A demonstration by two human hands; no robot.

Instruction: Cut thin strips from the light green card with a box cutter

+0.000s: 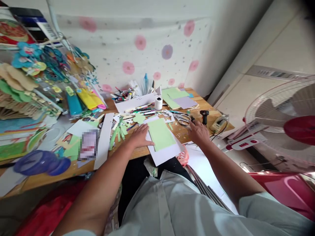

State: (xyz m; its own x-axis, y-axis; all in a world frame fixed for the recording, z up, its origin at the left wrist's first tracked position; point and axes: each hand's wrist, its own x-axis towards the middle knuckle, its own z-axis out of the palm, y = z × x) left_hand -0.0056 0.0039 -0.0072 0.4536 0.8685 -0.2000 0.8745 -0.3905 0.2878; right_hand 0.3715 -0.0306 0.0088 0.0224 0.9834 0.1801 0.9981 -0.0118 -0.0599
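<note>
My left hand [140,136] lies flat at the left edge of a light green paper sheet [161,134], thumb spread onto it. Under the green sheet is a larger white sheet [163,157] that reaches past the table's front edge. My right hand [199,133] is at the table's right side, fingers bent around a small dark thing that they partly hide; I cannot make out what it is. Just left of that hand are scissors [182,119] with grey handles. A black tool with a stand-like handle [204,116] stands just beyond it.
Paper scraps [120,131], pens and a white thread spool [158,103] crowd the wooden table [201,102]. Behind them is a white box of markers [137,102]. Coloured sheets [178,95] lie at the back right. A fan [278,118] stands on the right, a blue plastic object [40,163] on the left.
</note>
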